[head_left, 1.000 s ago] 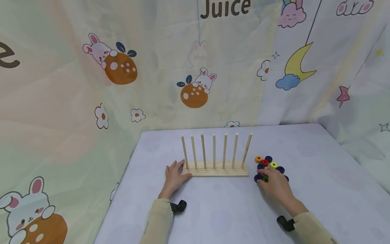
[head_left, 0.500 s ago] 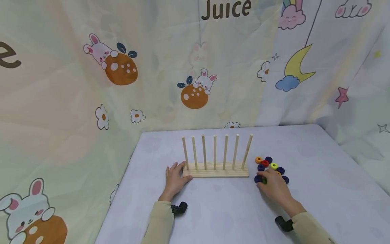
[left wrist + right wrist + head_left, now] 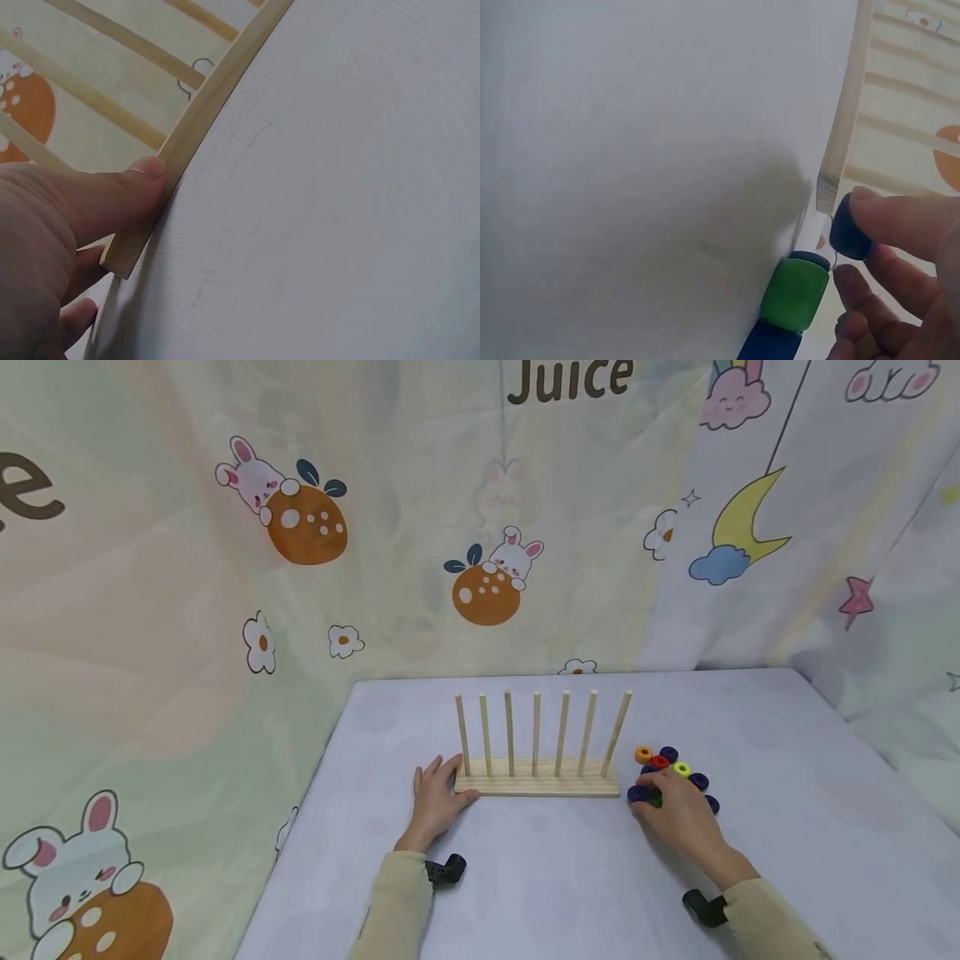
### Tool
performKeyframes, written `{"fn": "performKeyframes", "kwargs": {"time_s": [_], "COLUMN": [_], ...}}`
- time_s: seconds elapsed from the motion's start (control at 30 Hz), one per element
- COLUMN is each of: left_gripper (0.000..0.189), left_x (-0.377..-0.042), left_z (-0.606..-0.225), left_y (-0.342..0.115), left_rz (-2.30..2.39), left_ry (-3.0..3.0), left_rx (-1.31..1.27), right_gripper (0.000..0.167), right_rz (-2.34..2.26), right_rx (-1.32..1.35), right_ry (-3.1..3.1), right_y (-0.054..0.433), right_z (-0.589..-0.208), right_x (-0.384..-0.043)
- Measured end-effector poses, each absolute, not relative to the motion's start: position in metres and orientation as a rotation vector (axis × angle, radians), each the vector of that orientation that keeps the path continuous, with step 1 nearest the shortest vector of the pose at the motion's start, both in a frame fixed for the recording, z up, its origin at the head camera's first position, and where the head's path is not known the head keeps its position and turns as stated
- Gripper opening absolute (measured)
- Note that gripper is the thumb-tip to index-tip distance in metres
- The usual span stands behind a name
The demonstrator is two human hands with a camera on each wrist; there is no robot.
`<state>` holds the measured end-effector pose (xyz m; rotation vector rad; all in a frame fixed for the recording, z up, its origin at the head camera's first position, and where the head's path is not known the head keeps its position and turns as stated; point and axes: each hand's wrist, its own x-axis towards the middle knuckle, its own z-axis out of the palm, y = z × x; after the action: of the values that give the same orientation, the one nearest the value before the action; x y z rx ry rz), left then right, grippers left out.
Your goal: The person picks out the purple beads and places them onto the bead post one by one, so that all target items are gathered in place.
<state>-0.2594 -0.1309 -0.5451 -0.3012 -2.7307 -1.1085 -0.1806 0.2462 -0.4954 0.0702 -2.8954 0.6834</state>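
Note:
A wooden peg rack (image 3: 540,785) with a row of upright pegs stands on the table. My left hand (image 3: 433,800) grips the left end of its base, the thumb on the front edge and fingers behind, as the left wrist view shows. Over the bead group to the right of the rack is my right hand (image 3: 682,817). In the right wrist view its thumb and a finger pinch a dark blue bead (image 3: 850,229), held just off the table. Beside that bead sits a green bead (image 3: 795,292), between other blue ones. The hand hides part of the group in the head view.
Orange (image 3: 643,755), red (image 3: 659,762) and yellow (image 3: 682,769) beads lie behind the right hand, with several dark blue ones around them. A white cloth covers the table (image 3: 555,877). A printed curtain (image 3: 405,568) hangs behind it.
The right hand has shifted slightly and now holds a blue bead off the table. The left hand keeps its place on the rack. The head view has swung a little.

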Motion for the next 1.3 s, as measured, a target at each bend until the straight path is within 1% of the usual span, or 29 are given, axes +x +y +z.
{"fn": "performKeyframes", "kwargs": {"time_s": [0.17,0.5,0.93,1.17,1.3], "left_gripper": [0.072,0.072,0.073,0.07,0.067], "left_x": [-0.26,-0.261,-0.258,-0.257,-0.256], "left_z": [-0.545,-0.545,-0.543,-0.543,-0.543], "left_y": [-0.13,-0.129,-0.128,-0.128,-0.129], "left_rz": [-1.109,-1.098,-1.099,-1.082,-1.048], "left_ry": [-2.725,-2.745,-2.727,-2.725,-2.714], "left_rx": [-0.307,-0.292,-0.32,-0.33,-0.355], "right_gripper": [0.043,0.038,0.037,0.036,0.037], "right_rz": [0.694,0.704,0.833,0.822,0.831], "right_rx": [0.051,0.162,0.255,0.292,0.271], "right_ry": [-2.875,-2.729,-2.659,-2.657,-2.682], "right_y": [0.242,0.233,0.218,0.206,0.199], "right_z": [-0.489,-0.473,-0.455,-0.446,-0.444], "right_x": [-0.184,-0.191,-0.198,-0.198,-0.2]}}
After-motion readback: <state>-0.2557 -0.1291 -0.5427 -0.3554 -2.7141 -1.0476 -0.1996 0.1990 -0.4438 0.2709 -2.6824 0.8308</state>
